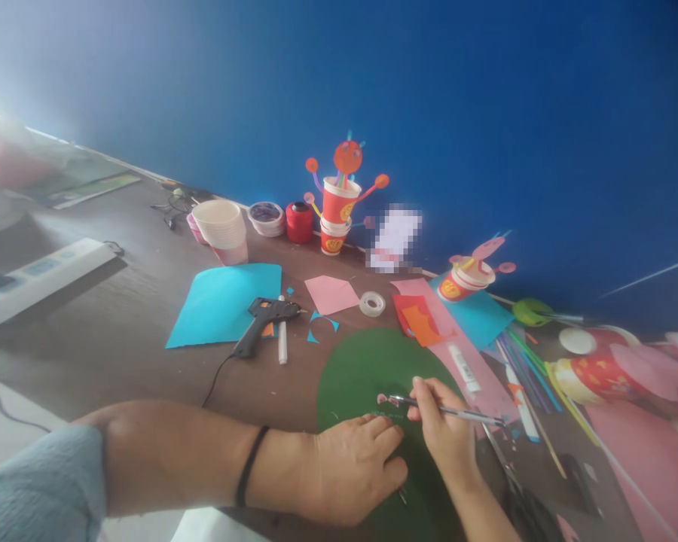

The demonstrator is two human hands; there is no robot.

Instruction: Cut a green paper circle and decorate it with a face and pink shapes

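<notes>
My right hand [444, 429] is closed round a slim pen [471, 415] with a clear or silvery barrel, held nearly level above a round green mat [350, 376]. At the pen's left end is a small pink bit [382, 399]; whether it is attached I cannot tell. My left hand [355, 467] rests low over the mat, just left of the pen, with its fingers bent together. A short thin metallic end [402, 497] pokes out below its thumb, and the rest of that object is hidden.
A black glue gun [260, 324] lies on blue paper [203, 309]. Behind stand paper cups [226, 226], red thread [299, 223] and a cup figure [339, 199]. Clear tape [371, 303], pink paper [333, 292], a glue stick [464, 367] and scissors [523, 504] lie around the mat.
</notes>
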